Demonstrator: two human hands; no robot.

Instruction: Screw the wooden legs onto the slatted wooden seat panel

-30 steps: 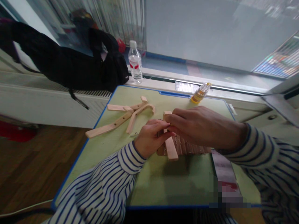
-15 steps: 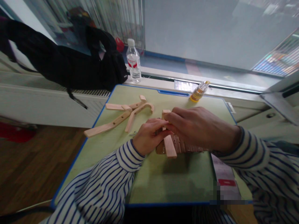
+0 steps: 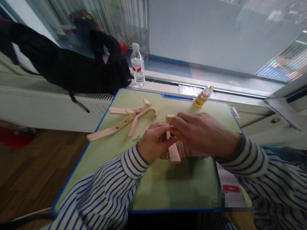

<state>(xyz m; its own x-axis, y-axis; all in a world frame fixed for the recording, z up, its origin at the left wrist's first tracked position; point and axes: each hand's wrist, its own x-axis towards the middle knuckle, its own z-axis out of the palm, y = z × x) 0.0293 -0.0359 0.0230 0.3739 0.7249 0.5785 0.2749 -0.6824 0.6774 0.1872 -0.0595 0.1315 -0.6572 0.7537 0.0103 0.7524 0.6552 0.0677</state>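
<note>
Right, both hands are meeting at the middle of the green table (image 3: 165, 185). The left hand (image 3: 153, 143) comes in from seven o'clock, thumb and fingers pinched onto the wooden bar (image 3: 173, 152). The right hand (image 3: 200, 134) comes in from four o'clock, its fingers curled down over the far end of that same bar, so both are gripping it, fingertips touching each other. The bar itself is pale wood and runs roughly from twelve to six o'clock. Its top end pokes out just above the right knuckles and its near end sticks out below the left thumb.

Under the bar I see a slatted wooden panel (image 3: 189, 150), darker, lying flat on the table. Most of it is hidden by the right hand and wrist, so I cannot tell how the bar sits on it.

Over at ten o'clock from the hands, well apart, lie the curved wooden pieces (image 3: 120, 123), loosely crossed over one another on the table top. At one o'clock, by the far table edge, a small yellow bottle (image 3: 203, 96) lies tilted. At eleven o'clock a water bottle (image 3: 137, 65) stands upright on the sill, just beside a black bag (image 3: 72, 70) slumped along the ledge. At five o'clock a printed sheet (image 3: 227, 187) rests near the right table corner, partly under the striped right sleeve (image 3: 263, 172).
</note>
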